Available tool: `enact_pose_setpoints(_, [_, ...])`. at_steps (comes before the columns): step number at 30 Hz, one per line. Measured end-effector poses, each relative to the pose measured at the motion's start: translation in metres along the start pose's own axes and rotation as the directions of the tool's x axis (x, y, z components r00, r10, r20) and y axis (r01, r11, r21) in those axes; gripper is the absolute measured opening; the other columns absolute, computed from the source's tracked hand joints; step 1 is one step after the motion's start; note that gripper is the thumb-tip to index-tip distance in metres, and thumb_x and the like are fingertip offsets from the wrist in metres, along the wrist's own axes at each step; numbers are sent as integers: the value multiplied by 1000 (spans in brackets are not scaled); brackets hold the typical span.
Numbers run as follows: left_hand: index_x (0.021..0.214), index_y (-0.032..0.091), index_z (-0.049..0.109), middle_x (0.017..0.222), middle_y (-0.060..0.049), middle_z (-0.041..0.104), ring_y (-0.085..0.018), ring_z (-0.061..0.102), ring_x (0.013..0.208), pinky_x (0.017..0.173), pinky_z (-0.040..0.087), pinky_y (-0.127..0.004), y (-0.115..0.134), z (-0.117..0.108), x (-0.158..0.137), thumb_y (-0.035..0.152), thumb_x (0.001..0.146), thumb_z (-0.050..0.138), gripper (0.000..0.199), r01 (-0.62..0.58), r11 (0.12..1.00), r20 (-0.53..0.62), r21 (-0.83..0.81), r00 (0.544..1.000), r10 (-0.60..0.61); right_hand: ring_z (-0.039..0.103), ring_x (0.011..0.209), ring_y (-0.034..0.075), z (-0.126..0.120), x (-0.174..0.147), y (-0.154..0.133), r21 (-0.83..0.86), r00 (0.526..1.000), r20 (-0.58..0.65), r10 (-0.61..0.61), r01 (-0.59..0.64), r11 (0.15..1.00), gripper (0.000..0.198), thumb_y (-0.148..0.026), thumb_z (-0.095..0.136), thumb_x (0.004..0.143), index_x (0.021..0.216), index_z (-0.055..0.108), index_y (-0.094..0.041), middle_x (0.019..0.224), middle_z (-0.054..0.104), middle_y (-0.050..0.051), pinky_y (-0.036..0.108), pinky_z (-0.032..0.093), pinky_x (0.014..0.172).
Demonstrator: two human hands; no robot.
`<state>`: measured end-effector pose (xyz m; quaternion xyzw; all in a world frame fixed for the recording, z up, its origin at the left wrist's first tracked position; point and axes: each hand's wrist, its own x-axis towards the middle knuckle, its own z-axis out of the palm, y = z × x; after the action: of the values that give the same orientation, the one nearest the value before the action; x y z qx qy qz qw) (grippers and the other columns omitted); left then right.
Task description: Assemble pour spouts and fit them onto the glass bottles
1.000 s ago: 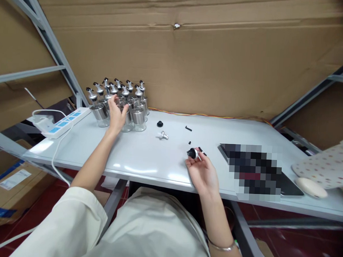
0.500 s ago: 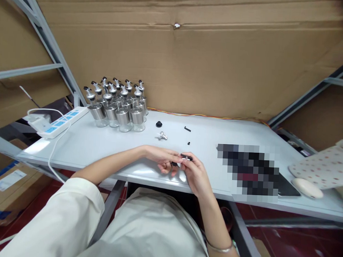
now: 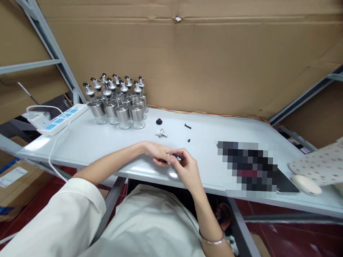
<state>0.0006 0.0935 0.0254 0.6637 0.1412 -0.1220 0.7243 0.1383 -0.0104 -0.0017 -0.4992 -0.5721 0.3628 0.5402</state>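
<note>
My left hand (image 3: 158, 152) and my right hand (image 3: 187, 168) meet above the table's front part. A small dark part (image 3: 178, 157) shows between the right thumb and fingers, with its left end against the left hand. My left fingers are curled, and what they hold is mostly hidden. Beyond the hands lie a silver pour spout (image 3: 162, 133), a black rubber stopper (image 3: 159, 121), a thin black lever-like piece (image 3: 188, 126) and a tiny black cap-like piece (image 3: 188, 140). Several glass and steel oil bottles (image 3: 123, 115) with spouts stand at the back left.
On the left side of the table (image 3: 102, 148) lies a white power strip (image 3: 62, 120) with a cable. To the right are a blurred-out dark item (image 3: 246, 169), a white oval object (image 3: 307, 184) and a dotted cloth item (image 3: 317, 163). A cardboard sheet (image 3: 205, 61) stands behind.
Both hands have moved a little left and come closer together. The toothed black piece seen by my left fingers is now hidden. The loose parts on the table stay put.
</note>
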Motion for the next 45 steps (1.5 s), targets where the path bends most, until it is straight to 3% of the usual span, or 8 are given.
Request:
enact_pose_setpoints(5, [69,15,58,38,5,39,-7,28,30,33,13,-21,-3,-4,-2,68,65,66,53,14,1000,49,19,999,-15,49,54,13,-2,9,-5,-231,978,162,-131,166,959,15,-33,51,85,77,59,-23,63,57,-2,25,39,57])
enact_pose_setpoints(9, [78,13,65,49,-1,54,-10,38,36,35,23,-23,-5,-8,-2,63,59,71,55,-10,995,76,-99,997,17,53,61,14,-3,14,-4,-176,944,229,-237,279,944,21,-30,45,90,91,65,-25,78,56,2,28,45,65])
enact_pose_setpoints(12, [86,10,66,59,-6,63,-13,47,42,38,31,-25,-8,-11,0,51,60,73,49,19,986,120,-163,993,1,47,50,9,-3,13,2,-96,939,251,-237,268,959,27,-31,41,93,100,67,-27,87,50,2,27,45,57])
enact_pose_setpoints(15, [83,10,65,53,-3,59,-12,46,39,37,31,-24,-9,-12,1,42,62,75,39,24,984,72,-177,997,-11,50,56,11,-3,10,6,-93,938,222,-266,292,952,27,-29,40,93,102,66,-28,92,50,3,28,48,61])
enact_pose_setpoints(20, [74,14,62,36,7,38,-6,26,28,31,15,-19,-5,-9,-1,50,60,77,42,-31,993,60,-118,997,38,55,78,19,-4,9,8,-204,949,65,-309,316,927,18,-31,55,86,102,60,-25,88,55,4,33,46,75])
enact_pose_setpoints(28, [74,14,68,43,-1,50,-11,39,32,29,23,-22,-2,2,-1,49,56,80,42,80,992,196,-94,979,-60,49,61,17,-5,8,8,-360,934,24,-356,340,869,15,-38,63,78,75,57,-24,64,51,0,31,38,64])
enact_pose_setpoints(33, [76,13,70,53,-4,59,-14,50,41,35,36,-25,-4,5,3,55,55,79,48,80,990,207,-116,977,-54,49,59,17,-6,7,4,-383,938,69,-339,339,859,17,-39,56,82,77,56,-24,63,53,0,30,37,63])
enact_pose_setpoints(45, [65,15,60,42,3,42,-9,35,37,38,25,-23,-6,7,1,54,61,76,42,-5,1000,175,-12,985,7,37,44,13,-6,7,3,-554,939,215,-267,343,758,32,-41,43,84,57,39,-23,46,45,-3,24,26,50])
